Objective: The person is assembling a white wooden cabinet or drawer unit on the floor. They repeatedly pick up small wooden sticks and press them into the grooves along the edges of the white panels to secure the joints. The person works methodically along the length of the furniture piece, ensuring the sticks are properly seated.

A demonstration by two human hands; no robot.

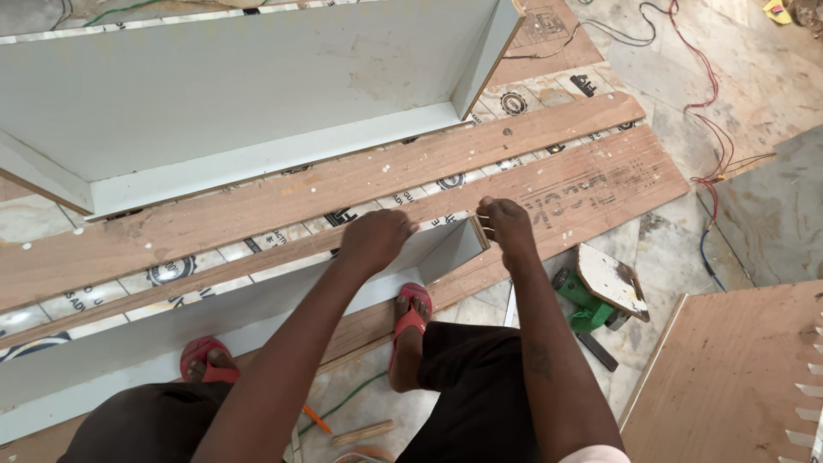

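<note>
Two hands grip a white panel's top edge [429,249]; left hand [375,240] curls closed over it, right hand [506,221] pinches its corner at two o'clock; aligning seems underway; steadiness matters next.

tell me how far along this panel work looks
Looks done: a large grey open box stands assembled behind. In hand: both hands grip the top edge of a long grey panel, left hand by right hand near its end. Left: loose wooden planks lie unattached on the floor.
</note>
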